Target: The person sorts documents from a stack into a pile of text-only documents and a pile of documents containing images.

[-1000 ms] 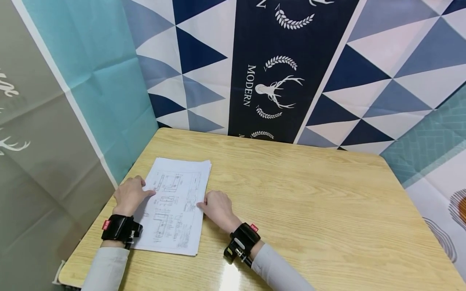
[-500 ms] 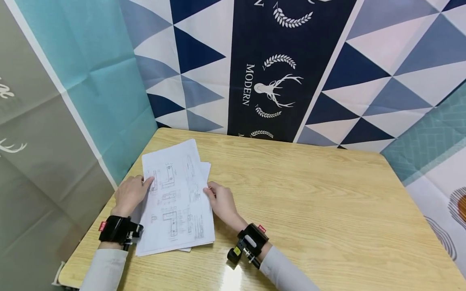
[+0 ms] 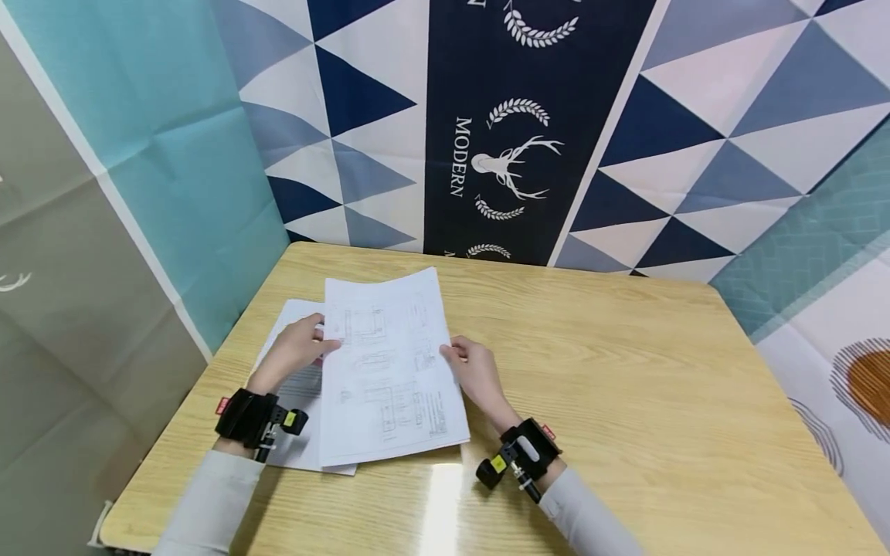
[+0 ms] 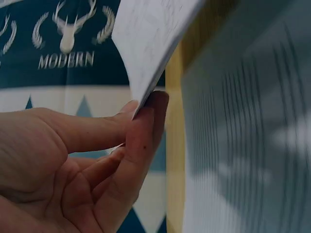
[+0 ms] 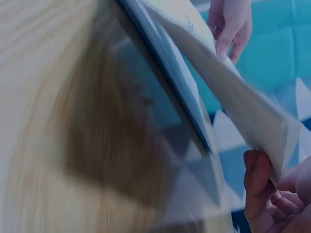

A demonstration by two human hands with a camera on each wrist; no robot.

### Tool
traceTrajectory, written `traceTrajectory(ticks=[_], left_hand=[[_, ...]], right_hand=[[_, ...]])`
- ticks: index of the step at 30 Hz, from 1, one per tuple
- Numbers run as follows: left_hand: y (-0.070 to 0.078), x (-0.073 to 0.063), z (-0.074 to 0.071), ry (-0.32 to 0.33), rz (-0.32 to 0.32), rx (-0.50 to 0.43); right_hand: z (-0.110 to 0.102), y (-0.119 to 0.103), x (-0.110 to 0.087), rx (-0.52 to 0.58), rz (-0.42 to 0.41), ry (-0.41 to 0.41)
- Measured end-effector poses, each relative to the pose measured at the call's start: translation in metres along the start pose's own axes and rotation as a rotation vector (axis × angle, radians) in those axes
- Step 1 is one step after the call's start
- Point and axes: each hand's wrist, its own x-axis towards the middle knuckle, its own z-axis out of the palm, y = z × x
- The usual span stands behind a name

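Observation:
A thin stack of white paper sheets (image 3: 389, 371) printed with technical drawings is held up off the table between both hands. My left hand (image 3: 295, 344) pinches its left edge, thumb on top and fingers beneath, as the left wrist view shows up close. At the right edge, my right hand (image 3: 476, 374) pinches the sheets between thumb and fingers; in the right wrist view the held sheets (image 5: 243, 107) bend and stand apart from what lies below. Under them, partly covered, more papers (image 3: 295, 455) lie on the table, with printed lines (image 4: 248, 121) visible in the left wrist view.
The wooden table (image 3: 591, 401) extends to the right of the papers. A patterned cloth (image 3: 375, 116) hangs behind its back edge, and a teal and grey cloth (image 3: 160, 154) hangs along the left side. Each wrist wears a black camera band (image 3: 246, 417).
Both hands have lifted the upper sheets off the pile and carried them to the right. The lower papers stay on the table, now uncovered on their left side.

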Motion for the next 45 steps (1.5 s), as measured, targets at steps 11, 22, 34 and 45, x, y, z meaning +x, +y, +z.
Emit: traceTrajectory(ticks=[11, 22, 34, 45], left_hand=[[0.096, 0.037, 0.065, -0.039, 0.217, -0.031], [0.134, 0.061, 0.14, -0.088, 0.203, -0.073], [0.156, 0.066, 0.179, -0.127, 0.232, 0.007], [0.175, 0.064, 0.199, -0.087, 0.24, 0.101]], right_hand=[[-0.105, 0.052, -0.012, -0.127, 0.084, 0.137], [-0.158, 0.092, -0.035, -0.263, 0.183, 0.197], [-0.184, 0.117, -0.05, -0.443, 0.219, 0.145], [-0.203, 0.13, -0.056, -0.49, 0.221, 0.159]])
